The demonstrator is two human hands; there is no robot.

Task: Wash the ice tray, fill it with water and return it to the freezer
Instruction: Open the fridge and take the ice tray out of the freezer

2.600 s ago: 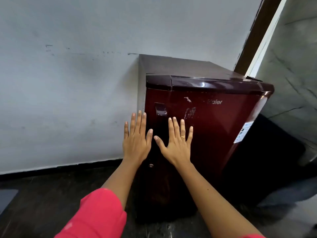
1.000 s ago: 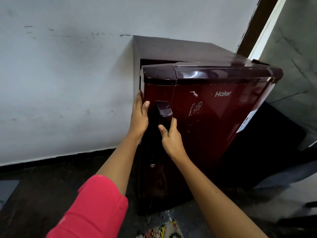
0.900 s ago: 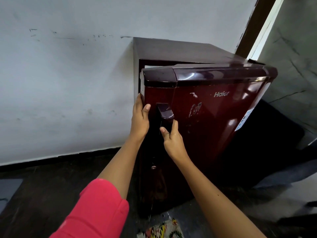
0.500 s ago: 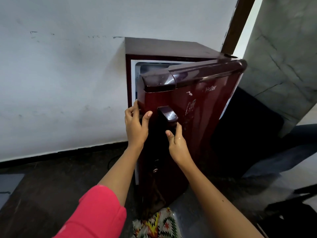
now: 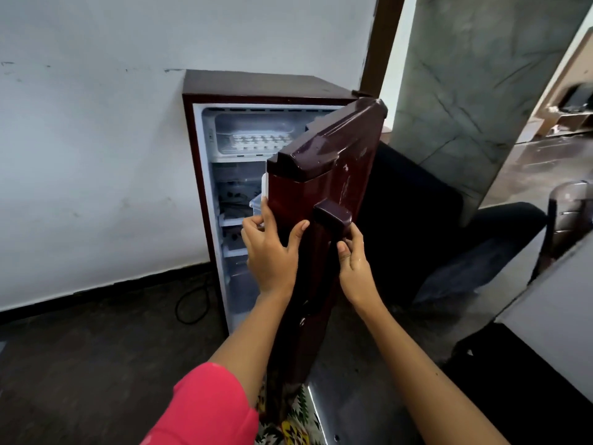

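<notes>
A small maroon fridge stands against the white wall with its door swung wide open towards me. At the top inside is the freezer compartment, and a white ice tray lies in it. My left hand grips the door's left edge, fingers curled behind it and thumb on the front. My right hand holds the dark door handle from below. The door hides the right part of the fridge interior.
White shelves sit below the freezer. A black cable lies on the dark floor left of the fridge. A marble pillar and a dark chair are to the right. A patterned cloth lies at my feet.
Both hands went from flat on the closed door to gripping its edge and handle. The door has swung open to the right, exposing the freezer and ice tray.
</notes>
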